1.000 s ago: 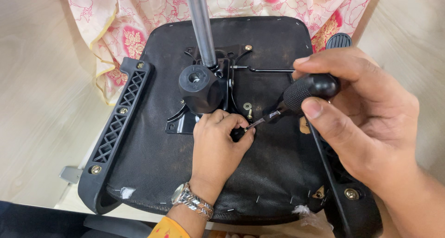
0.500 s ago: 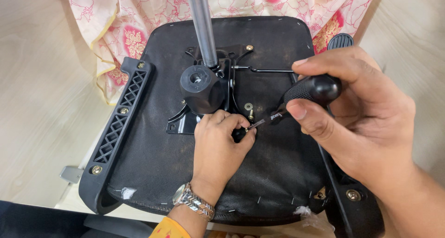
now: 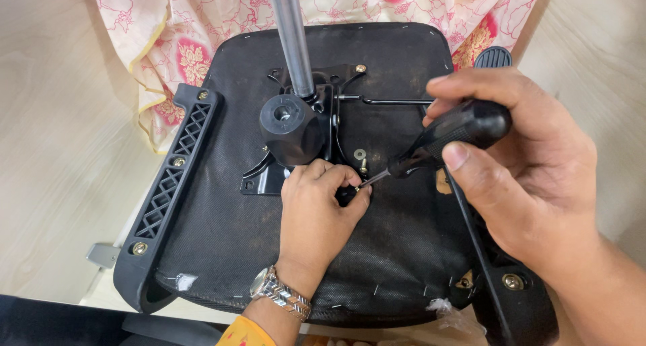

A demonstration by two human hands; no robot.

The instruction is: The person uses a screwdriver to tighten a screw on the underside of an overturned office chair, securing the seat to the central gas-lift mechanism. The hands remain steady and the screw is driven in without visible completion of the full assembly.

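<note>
An upturned black office-chair seat (image 3: 222, 231) lies before me, its metal mechanism plate (image 3: 269, 178) and grey gas-lift column (image 3: 291, 36) pointing up. My right hand (image 3: 531, 178) grips a black-handled screwdriver (image 3: 451, 134), whose tip meets the plate's lower right corner. My left hand (image 3: 316, 218), a metal watch (image 3: 279, 293) on its wrist, rests on the seat with fingertips pinched around the screwdriver tip; whatever is under them is hidden. A loose bolt with washer (image 3: 361, 157) stands just above the tip.
Black plastic armrest brackets are bolted on the left (image 3: 171, 191) and right (image 3: 498, 285) of the seat. A black round knob (image 3: 291, 127) sits on the mechanism. A pink floral cloth (image 3: 175, 43) lies beyond the seat on a pale wooden floor (image 3: 54, 151).
My right hand has turned the screwdriver handle slightly and shifted a little. The left hand has stayed pinched at the tip.
</note>
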